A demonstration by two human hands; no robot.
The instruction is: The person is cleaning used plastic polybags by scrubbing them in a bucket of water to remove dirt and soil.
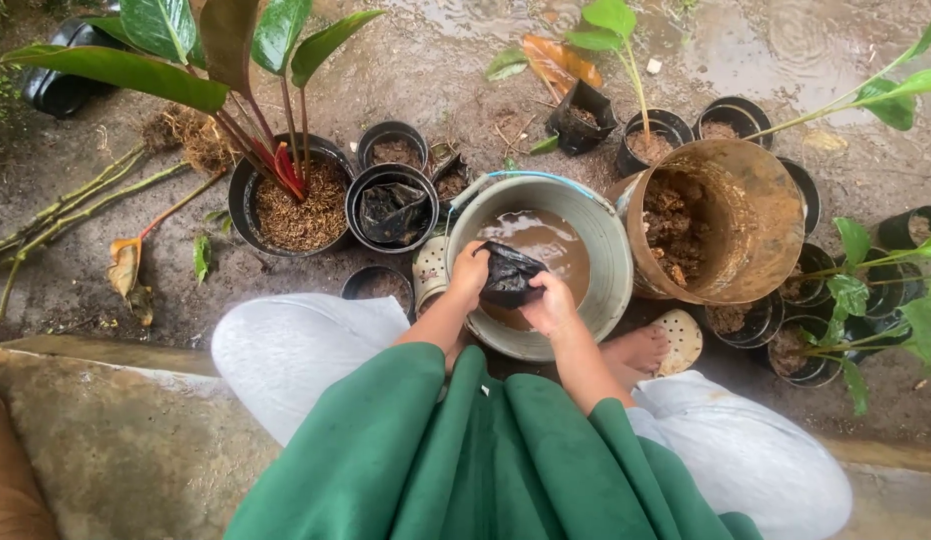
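Both hands, left hand (469,272) and right hand (548,303), fingers pinching a black grow bag (507,274) over the muddy-water bucket (610,250), rusty soil tin (760,215) at 3 o'clock.

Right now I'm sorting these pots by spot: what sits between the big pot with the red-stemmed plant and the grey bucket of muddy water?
In the head view, a black pot holding a crumpled black plastic bag stands between the red-stemmed plant's pot and the grey bucket.

Wet, muddy ground (465,70) is carrying everything, with puddles lying at the top. A grey bucket (610,290) of brown water is sitting at centre, a rusty bucket (775,215) of soil just right of it. A large black pot (247,210) with a leafy plant is standing left, small black pots (390,135) clustering around. Cut stems (75,200) are lying far left.
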